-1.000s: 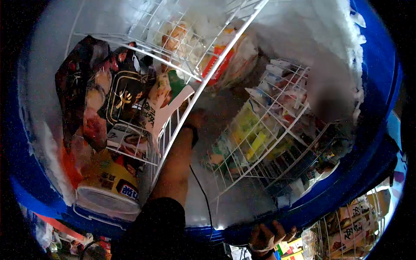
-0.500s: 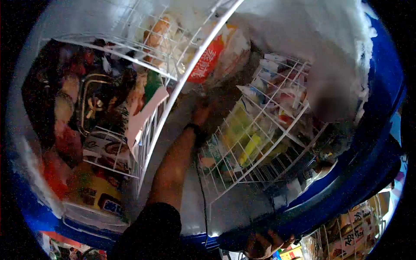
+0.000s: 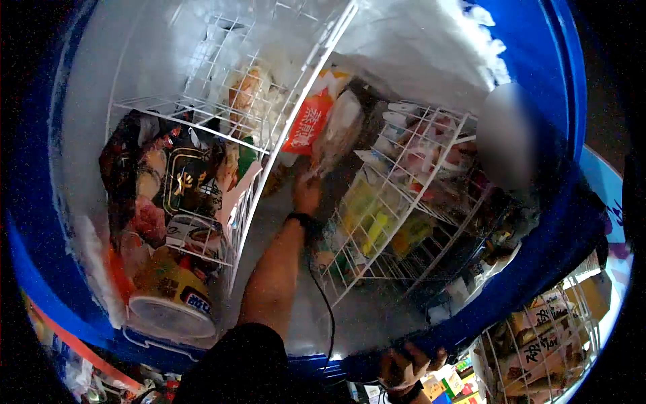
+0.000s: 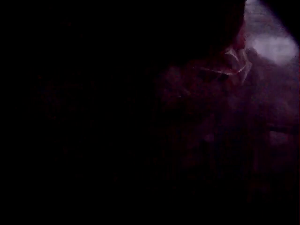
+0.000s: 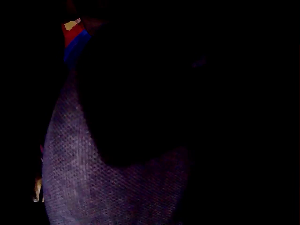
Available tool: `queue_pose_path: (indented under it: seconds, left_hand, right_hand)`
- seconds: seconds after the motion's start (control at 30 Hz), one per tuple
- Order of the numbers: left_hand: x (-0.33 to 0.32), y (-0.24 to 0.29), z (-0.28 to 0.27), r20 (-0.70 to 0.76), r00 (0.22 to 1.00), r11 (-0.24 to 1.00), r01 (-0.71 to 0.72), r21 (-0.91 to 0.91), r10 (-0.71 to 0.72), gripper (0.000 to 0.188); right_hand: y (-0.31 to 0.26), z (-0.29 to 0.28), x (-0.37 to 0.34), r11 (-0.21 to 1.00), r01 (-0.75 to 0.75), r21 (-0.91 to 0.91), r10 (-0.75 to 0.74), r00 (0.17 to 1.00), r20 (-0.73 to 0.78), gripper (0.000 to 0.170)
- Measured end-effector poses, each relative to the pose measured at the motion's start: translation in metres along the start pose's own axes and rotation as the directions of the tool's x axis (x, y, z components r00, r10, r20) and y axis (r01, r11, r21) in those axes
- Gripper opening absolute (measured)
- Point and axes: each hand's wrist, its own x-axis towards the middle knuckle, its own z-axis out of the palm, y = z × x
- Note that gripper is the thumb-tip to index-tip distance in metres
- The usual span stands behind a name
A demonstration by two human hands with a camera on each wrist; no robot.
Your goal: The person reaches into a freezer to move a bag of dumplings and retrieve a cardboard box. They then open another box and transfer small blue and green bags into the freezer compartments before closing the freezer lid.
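My left hand (image 3: 308,192) reaches deep into a frosty chest freezer (image 3: 572,87). Its fingers pinch the narrow lower end of a cloudy plastic bag (image 3: 342,124); shadow partly hides the grip. Beside that bag lies a red and white package (image 3: 309,121). In the dark left wrist view, crinkled plastic (image 4: 236,63) catches light. At the near edge, my right hand (image 3: 404,367) curls its fingers over the blue rim. Grey woven fabric (image 5: 79,164) fills the lower left of the right wrist view, where no fingers can be made out.
White wire baskets flank the left arm: the left one (image 3: 232,259) holds dark packages, the right one (image 3: 410,202) yellow and clear bags. A yellow tub (image 3: 171,293) stands at the lower left. A black cord (image 3: 330,303) hangs nearby. Outside is another wire basket (image 3: 538,337).
The head view has shifted. My left hand has moved farther in to the cloudy bag, whose lower end now meets the fingers. My right hand stays at the rim.
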Motion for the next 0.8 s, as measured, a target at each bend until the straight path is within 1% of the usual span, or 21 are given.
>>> queue_pose_path:
  seconds: [0.07,0.13,0.17,0.2,0.23,0.3,0.37,0.5,0.57,0.63,0.7,0.77,0.8]
  left_hand:
    - [-0.022,-0.033,-0.016,0.097,0.987,0.991,0.127,0.038,-0.130,0.035]
    - [-0.039,-0.071,-0.033,0.206,0.939,0.961,0.272,0.037,-0.274,0.037]
    - [-0.050,-0.098,-0.037,0.259,0.907,0.931,0.359,-0.068,-0.331,0.038]
    - [-0.053,-0.080,-0.054,0.242,0.898,0.888,0.263,0.377,-0.368,0.042]
    - [-0.055,-0.072,-0.064,0.275,0.885,0.916,0.308,0.258,-0.375,0.048]
    - [-0.070,-0.069,-0.077,0.270,0.867,0.899,0.356,0.254,-0.420,0.054]
    - [-0.083,-0.068,-0.090,0.232,0.854,0.872,0.400,0.280,-0.466,0.059]
    - [-0.097,-0.059,-0.110,0.107,0.841,0.814,0.470,0.341,-0.530,0.070]
    - [-0.096,-0.049,-0.111,0.008,0.853,0.805,0.489,0.337,-0.522,0.075]
    - [-0.085,-0.023,-0.099,-0.134,0.886,0.837,0.463,0.293,-0.443,0.081]
    - [-0.065,0.009,-0.085,-0.263,0.906,0.885,0.396,0.243,-0.333,0.086]
    - [-0.029,0.038,-0.069,-0.340,0.896,0.913,0.361,0.190,-0.284,0.092]
    - [-0.009,0.049,-0.062,-0.366,0.884,0.916,0.367,0.160,-0.290,0.095]
  right_hand:
    - [0.000,-0.003,0.016,0.999,0.035,0.010,-0.035,0.999,-0.010,0.011]
    - [0.002,0.000,0.014,0.998,0.058,0.026,-0.056,0.997,-0.044,0.011]
    - [0.003,0.001,0.010,0.997,0.068,0.033,-0.066,0.996,-0.056,0.011]
    - [0.004,0.007,0.003,0.998,0.018,0.056,-0.014,0.998,-0.066,0.010]
    - [0.004,0.014,-0.006,0.996,-0.030,0.079,0.036,0.996,-0.078,0.010]
    - [0.001,0.009,-0.003,0.991,-0.075,0.113,0.085,0.993,-0.082,0.010]
    - [-0.003,-0.007,0.031,0.989,-0.061,0.135,0.073,0.994,-0.085,0.010]
    - [0.007,-0.005,0.028,0.989,0.086,0.122,-0.071,0.989,-0.127,0.012]
    - [0.005,-0.008,0.030,0.990,0.074,0.118,-0.059,0.991,-0.122,0.010]
    - [0.006,-0.008,0.035,0.990,0.068,0.123,-0.050,0.989,-0.143,0.009]
    - [0.006,-0.007,0.036,0.989,0.062,0.133,-0.037,0.983,-0.183,0.009]
    - [0.004,-0.005,0.030,0.995,0.010,0.102,0.007,0.986,-0.164,0.004]
    - [0.004,-0.005,0.030,0.994,0.024,0.102,-0.007,0.988,-0.157,0.004]
